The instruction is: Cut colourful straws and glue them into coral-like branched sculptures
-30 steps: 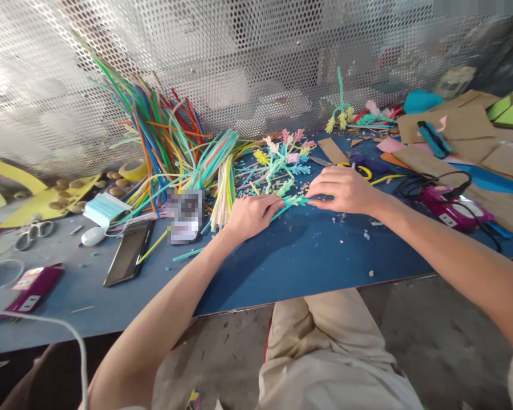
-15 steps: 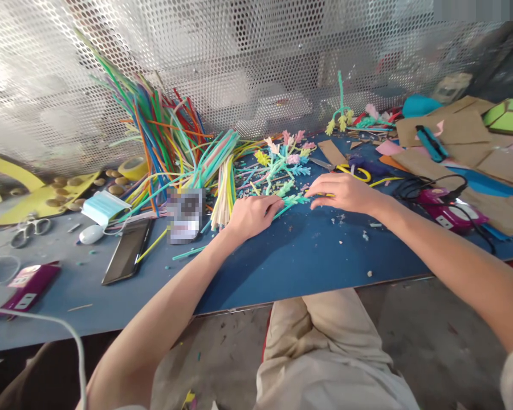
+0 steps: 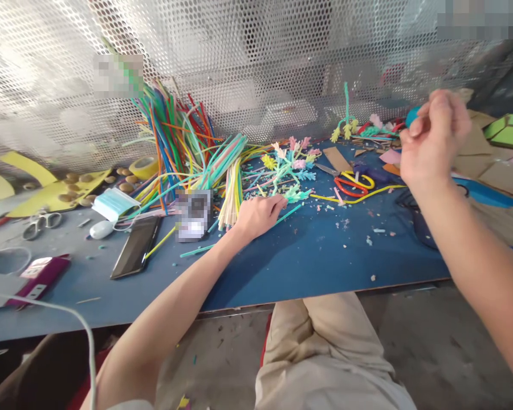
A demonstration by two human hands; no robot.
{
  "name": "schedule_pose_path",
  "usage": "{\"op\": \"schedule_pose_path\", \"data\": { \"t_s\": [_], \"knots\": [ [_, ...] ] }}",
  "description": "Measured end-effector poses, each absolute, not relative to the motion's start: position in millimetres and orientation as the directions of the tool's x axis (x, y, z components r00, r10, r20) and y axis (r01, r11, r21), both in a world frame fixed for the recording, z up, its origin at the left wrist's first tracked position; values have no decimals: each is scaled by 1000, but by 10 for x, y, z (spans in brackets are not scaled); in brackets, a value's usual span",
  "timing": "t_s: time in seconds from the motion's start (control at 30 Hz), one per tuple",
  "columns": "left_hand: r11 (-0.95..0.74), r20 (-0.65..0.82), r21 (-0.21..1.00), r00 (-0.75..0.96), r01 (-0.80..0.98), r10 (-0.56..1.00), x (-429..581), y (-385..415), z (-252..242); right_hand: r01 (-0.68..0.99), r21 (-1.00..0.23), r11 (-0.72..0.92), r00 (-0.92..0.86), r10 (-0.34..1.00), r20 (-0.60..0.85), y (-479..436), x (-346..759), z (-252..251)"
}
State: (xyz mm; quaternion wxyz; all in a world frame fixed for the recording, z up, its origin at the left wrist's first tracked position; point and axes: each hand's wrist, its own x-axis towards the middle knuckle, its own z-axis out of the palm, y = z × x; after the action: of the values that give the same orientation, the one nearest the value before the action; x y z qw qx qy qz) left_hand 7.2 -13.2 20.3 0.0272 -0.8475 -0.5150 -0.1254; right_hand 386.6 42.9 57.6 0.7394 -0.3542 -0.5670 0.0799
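My left hand (image 3: 260, 216) rests on the blue table with its fingers closed around a mint-green pipe cleaner sprig (image 3: 297, 195), whose trimmed end shows past the fingertips. Just beyond it lies a multicoloured pipe cleaner flower spray (image 3: 290, 162). A loose teal pipe cleaner (image 3: 287, 215) sticks out beside that hand. My right hand (image 3: 436, 136) is raised over the right side of the table, its fingers curled in; whatever it may hold is hidden. Scissors with red and yellow handles (image 3: 353, 182) lie between the two hands.
Bundles of pipe cleaners (image 3: 171, 142) lean against the perforated metal screen (image 3: 282, 51). A phone (image 3: 135, 247), grey scissors (image 3: 41, 224) and a face mask (image 3: 114, 204) lie left. Brown cardboard (image 3: 474, 148) covers the right side. Clippings are scattered about.
My right hand has left the green sprig and risen to the right, uncovering the scissors' handles. My left hand has kept its hold in nearly the same place.
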Motion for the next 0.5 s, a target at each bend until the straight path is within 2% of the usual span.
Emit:
{"op": "schedule_pose_path", "data": {
  "t_s": [0.1,0.17,0.27,0.4,0.5],
  "knots": [
    [-475,242,86,444,876,863,76,-123,179,255,-588,767,269,528,805,441,3823,407],
    [-480,239,101,447,872,862,81,-126,167,200,-626,754,222,587,779,404,3649,301],
    [-496,235,116,461,861,856,87,-138,165,248,-664,705,17,682,731,279,3331,221],
    [-521,252,114,483,846,839,85,-148,162,414,-539,734,-364,676,641,80,3057,207],
    [-531,273,96,491,842,827,85,-148,145,441,-468,766,-450,640,623,-5,2982,192]
  ]
}}
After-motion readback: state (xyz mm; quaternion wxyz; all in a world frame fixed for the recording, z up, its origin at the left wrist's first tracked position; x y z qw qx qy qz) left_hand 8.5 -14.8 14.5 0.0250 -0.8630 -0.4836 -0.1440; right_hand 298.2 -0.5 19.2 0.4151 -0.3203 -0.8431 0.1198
